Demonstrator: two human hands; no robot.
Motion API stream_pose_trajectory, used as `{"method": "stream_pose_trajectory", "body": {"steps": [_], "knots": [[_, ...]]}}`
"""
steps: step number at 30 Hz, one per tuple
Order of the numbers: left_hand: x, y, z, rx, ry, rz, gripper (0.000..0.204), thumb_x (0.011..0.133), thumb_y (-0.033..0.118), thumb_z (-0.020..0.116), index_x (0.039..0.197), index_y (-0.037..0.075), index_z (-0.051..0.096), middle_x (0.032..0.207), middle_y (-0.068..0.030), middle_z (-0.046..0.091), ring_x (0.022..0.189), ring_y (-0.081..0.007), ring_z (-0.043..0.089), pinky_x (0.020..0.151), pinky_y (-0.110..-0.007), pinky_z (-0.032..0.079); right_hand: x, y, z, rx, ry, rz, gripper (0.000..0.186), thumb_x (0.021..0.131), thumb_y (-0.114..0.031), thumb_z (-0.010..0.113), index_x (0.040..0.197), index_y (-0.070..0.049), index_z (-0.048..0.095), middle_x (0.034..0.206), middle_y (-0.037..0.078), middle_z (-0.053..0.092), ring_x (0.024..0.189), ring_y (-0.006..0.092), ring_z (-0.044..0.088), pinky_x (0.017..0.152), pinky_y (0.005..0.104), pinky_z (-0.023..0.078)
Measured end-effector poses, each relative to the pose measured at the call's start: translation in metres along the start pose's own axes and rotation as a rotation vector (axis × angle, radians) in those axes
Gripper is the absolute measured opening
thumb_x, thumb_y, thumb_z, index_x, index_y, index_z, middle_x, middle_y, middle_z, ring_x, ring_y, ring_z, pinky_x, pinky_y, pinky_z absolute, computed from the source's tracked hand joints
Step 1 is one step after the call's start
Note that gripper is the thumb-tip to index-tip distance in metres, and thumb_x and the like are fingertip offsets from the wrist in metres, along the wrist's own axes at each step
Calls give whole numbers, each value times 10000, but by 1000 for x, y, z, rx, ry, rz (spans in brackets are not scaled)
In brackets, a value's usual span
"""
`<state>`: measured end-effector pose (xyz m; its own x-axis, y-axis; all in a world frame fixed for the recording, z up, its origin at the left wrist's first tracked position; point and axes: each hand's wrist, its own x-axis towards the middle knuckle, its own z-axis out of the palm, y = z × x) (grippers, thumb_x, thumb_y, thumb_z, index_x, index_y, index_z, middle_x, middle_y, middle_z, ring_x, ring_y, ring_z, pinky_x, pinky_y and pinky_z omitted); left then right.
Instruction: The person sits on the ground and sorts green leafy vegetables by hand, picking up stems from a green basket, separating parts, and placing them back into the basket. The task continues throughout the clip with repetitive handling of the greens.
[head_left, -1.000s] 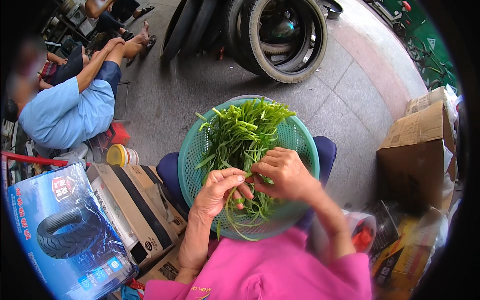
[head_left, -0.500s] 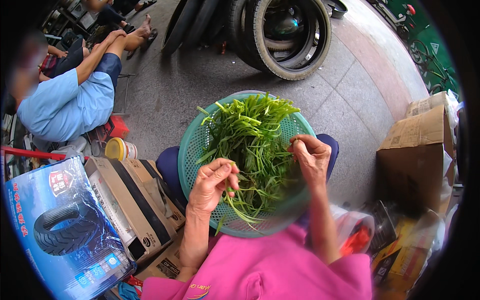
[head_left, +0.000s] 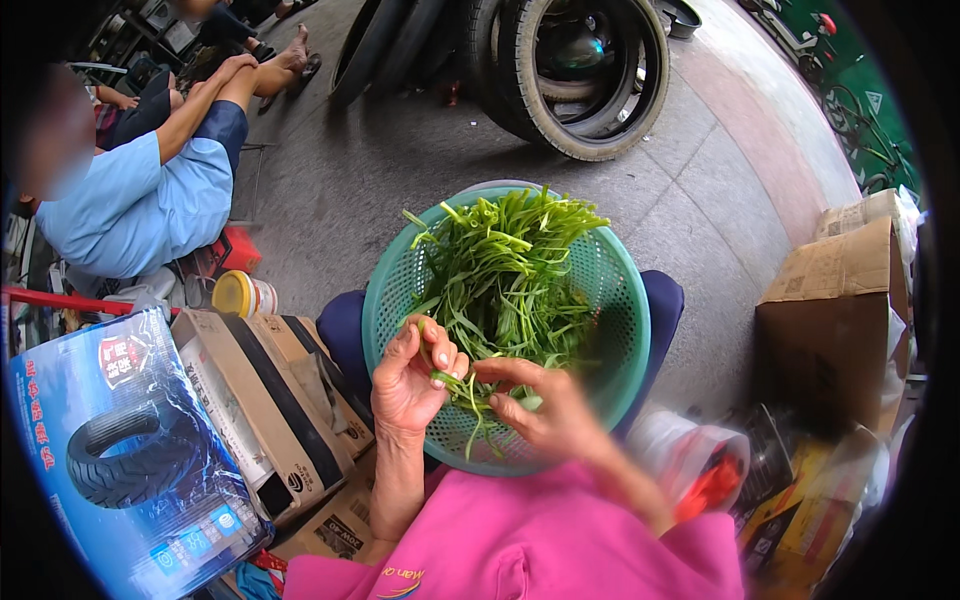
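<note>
Sitting with a teal mesh basket (head_left: 620, 300) on the lap, rim tipped toward the person — keeps the heap of green stalks (head_left: 505, 270) within reach of both hands. The heap fills the far and middle part of the basket; the near rim is where the work goes on. Left hand (head_left: 412, 378) is up at the near-left rim, palm turned inward, fingers curled shut on one green stem (head_left: 452, 380), probably to steady it. Right hand (head_left: 548, 408) is blurred, at the near rim just beside the left, fingertips pinched together on the same stem — looks like a grip for snapping it. Around: tyres (head_left: 585, 75) on the pavement ahead, cardboard boxes (head_left: 835, 320) at right, a seated person in blue (head_left: 130, 205) at left.
</note>
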<state>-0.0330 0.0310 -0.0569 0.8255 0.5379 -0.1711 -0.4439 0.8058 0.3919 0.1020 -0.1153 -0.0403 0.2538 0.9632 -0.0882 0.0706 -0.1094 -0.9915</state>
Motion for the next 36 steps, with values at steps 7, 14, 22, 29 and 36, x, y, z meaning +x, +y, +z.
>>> {"method": "stream_pose_trajectory", "body": {"steps": [7, 14, 22, 29, 36], "knots": [[-3, -3, -1, 274, 200, -94, 159, 1015, 201, 561, 1051, 63, 631, 1136, -123, 662, 889, -165, 659, 639, -268, 490, 6, -13, -5, -118, 273, -235, 368, 792, -44, 753, 1152, -13, 682, 995, 141, 726, 857, 244, 693, 791, 342, 546], [-2, -23, 7, 279, 235, -235, 201, 964, 173, 658, 1111, 38, 688, 1081, -42, 699, 914, -112, 645, 688, -245, 500, 11, -6, 4, -106, 261, -209, 230, 775, -12, 769, 996, 6, 709, 866, 126, 721, 738, 207, 699, 683, 311, 554], [1, -24, 7, 393, 270, -153, 167, 943, 162, 689, 1052, 36, 702, 835, -35, 711, 718, -96, 654, 612, -212, 481, 12, -12, -10, -311, 365, -345, 257, 773, 35, 753, 1018, -24, 705, 840, 110, 718, 754, 245, 705, 624, 322, 544], [3, -13, 8, 532, 223, -263, 146, 923, 144, 712, 991, 16, 692, 730, -51, 696, 559, -54, 590, 487, -160, 390, 27, 0, -20, -709, 323, -570, 365, 689, -28, 783, 1043, -52, 693, 924, 75, 705, 693, 225, 672, 560, 331, 544], [5, -5, 16, 695, 215, -293, 153, 936, 169, 702, 968, 21, 687, 721, -28, 681, 586, -44, 582, 517, -161, 386, 28, 5, -20, -907, 292, -661, 365, 688, -102, 755, 1022, -10, 640, 869, 62, 636, 662, 198, 605, 553, 315, 510]]}}
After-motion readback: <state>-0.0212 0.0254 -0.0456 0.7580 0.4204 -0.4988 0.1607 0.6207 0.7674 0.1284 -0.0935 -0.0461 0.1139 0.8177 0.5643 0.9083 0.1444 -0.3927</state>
